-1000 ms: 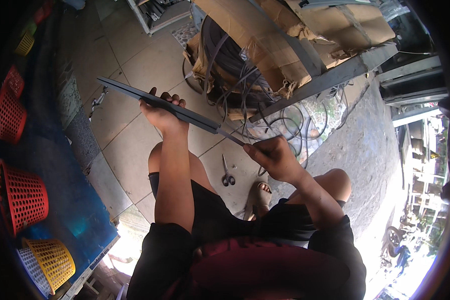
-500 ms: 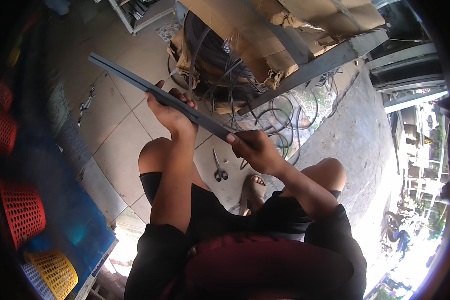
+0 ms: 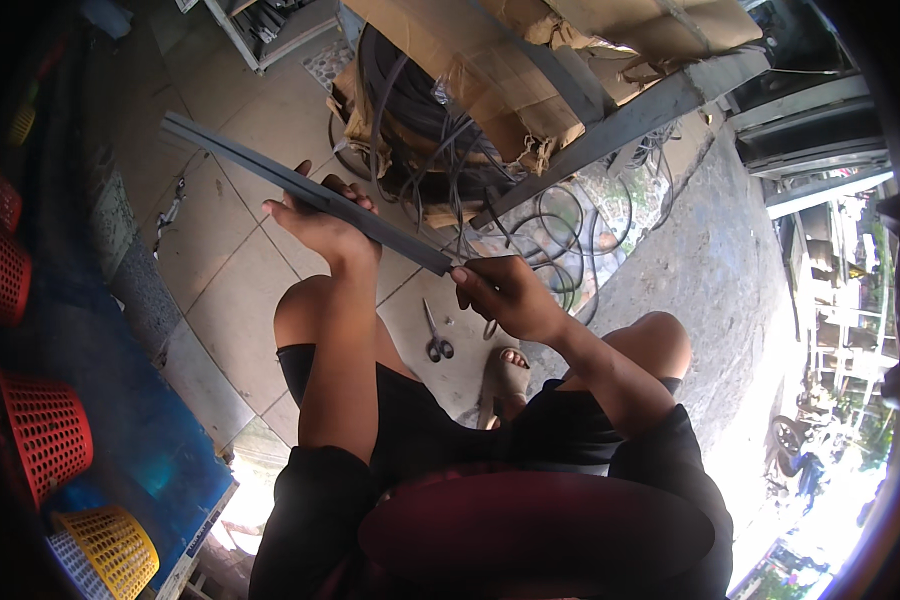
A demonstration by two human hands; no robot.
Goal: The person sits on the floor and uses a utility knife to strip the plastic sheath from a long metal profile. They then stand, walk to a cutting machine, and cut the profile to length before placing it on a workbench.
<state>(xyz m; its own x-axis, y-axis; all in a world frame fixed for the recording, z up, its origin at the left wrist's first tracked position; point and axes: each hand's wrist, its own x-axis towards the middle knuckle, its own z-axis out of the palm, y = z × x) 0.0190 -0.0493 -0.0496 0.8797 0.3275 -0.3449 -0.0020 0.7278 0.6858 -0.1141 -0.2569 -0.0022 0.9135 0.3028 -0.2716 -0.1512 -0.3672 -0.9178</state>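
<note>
A long grey grooved bar [image 3: 235,155] slants across in front of me, its far end up to the left. My left hand [image 3: 330,225] holds it near the middle from below, with the fingers curled behind it and the thumb sticking out to the side. At the bar's lower right end is my right hand [image 3: 510,298], closed, its thumb tip right by that end. What its fingers pinch is hidden. A thin strip [image 3: 489,328] shows just under this hand. Scissors [image 3: 435,335] with dark handles lie on the tiles between my knees.
Ahead, torn cardboard [image 3: 520,110] covers a coil of dark strip [image 3: 385,75], with a grey metal beam [image 3: 630,135] beside it. Loose loops of strip [image 3: 560,225] lie on the floor. To the left are a red basket [image 3: 45,435] and a yellow basket [image 3: 110,545] on a blue surface [image 3: 160,450].
The bar has shifted slightly up and left with my left hand, whose thumb has come off it. My right thumb has gone from the bar's face to its end.
</note>
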